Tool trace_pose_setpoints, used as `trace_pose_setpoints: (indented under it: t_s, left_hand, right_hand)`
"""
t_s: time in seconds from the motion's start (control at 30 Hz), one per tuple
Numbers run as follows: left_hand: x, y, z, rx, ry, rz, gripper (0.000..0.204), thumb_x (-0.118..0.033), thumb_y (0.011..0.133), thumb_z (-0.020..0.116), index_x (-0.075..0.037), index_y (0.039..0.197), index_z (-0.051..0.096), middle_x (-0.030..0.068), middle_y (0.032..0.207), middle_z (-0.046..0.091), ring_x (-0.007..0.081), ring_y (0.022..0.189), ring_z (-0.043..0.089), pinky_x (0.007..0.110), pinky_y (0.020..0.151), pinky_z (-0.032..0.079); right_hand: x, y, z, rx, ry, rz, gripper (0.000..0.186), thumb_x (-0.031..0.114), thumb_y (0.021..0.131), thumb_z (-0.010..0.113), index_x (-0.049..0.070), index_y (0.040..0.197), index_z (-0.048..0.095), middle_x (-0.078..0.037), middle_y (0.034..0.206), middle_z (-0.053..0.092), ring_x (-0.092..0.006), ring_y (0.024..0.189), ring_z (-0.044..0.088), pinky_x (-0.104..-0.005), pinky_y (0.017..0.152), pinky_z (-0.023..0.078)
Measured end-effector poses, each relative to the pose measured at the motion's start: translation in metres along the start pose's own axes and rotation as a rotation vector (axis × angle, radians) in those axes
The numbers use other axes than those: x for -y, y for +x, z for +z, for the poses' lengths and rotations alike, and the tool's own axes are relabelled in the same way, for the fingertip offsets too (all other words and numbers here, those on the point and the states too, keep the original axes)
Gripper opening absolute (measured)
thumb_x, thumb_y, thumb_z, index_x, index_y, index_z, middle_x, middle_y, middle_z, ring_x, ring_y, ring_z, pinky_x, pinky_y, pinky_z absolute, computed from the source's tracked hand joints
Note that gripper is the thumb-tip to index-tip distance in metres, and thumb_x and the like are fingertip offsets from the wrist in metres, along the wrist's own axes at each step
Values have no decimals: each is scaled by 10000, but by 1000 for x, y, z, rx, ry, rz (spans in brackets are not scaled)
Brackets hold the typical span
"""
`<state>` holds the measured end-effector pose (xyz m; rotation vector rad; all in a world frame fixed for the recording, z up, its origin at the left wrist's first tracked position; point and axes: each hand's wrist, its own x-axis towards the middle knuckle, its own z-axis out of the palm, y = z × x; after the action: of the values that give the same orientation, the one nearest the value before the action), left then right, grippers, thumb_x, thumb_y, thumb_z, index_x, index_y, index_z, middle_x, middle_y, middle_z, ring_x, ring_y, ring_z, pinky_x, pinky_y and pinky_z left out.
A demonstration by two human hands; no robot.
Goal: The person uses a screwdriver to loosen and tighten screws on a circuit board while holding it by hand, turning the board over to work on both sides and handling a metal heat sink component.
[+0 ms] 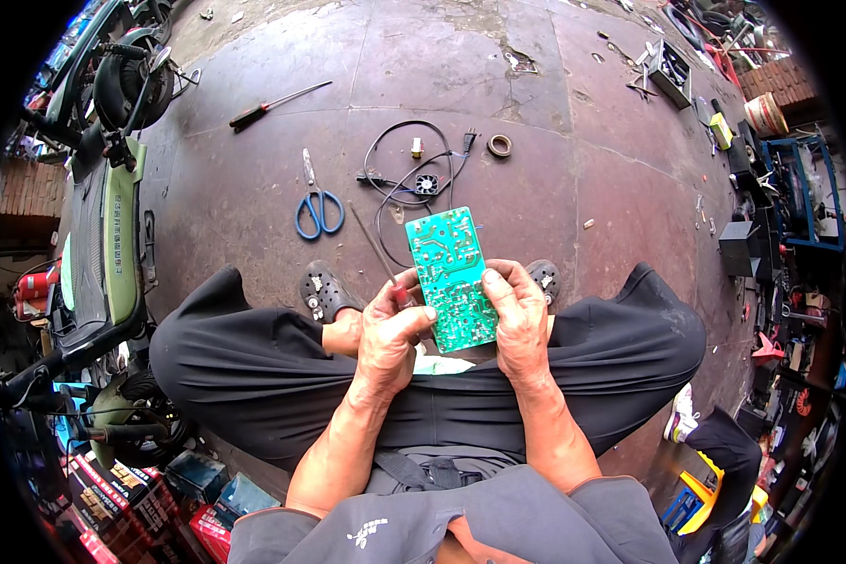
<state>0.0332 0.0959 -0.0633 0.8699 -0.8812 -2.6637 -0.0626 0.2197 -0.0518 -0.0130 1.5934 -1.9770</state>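
Ground: worn reddish-brown floor [442,56].
Far left: green-and-black scooter [122,226], standing.
Looped ahead: black power cord [452,174], lying on the floor.
Work piece: green rectangular circuit board [451,282], solder-dotted face up, raised above the floor on the near side of the cord.
Right hand [520,320]: grasping the board's right edge, thumb on top, fingers behind.
Left hand [388,329]: grasping the board's left edge, plus a red-handled metal screwdriver [402,296], shaft pointing forward and left.
Far tool: second screwdriver [252,115], dark handle, long steel shaft.
Cutter: blue-handled metal scissors [314,192], left of the cord.
Roll: brown tape ring [492,148], right of the cord.
Square bit: small black fan [427,184], by the cord.
Smallest: yellow-and-white block [416,148], near the fan.
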Motion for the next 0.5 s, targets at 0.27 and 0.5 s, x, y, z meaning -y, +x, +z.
trace_pose_setpoints:
  t_s: [0.27,0.5]
  left_hand:
    - [1,0,0,-13,5,-19,519,34,812,613,4,1321,517,-3,1023,640,95,872,626,271,724,543]
    - [1,1,-3,25,1,-17,498,43,805,577,30,1297,502,128,1180,614,205,1034,625,321,865,529]
  right_hand:
    - [0,0,-1,-19,26,-41,189,141,974,572,-23,1062,603,-43,935,652,-81,837,592,-235,766,494]
    - [1,1,0,-40,55,-50,176,125,971,563,-31,1048,594,-53,934,648,-82,834,585,-236,771,491]
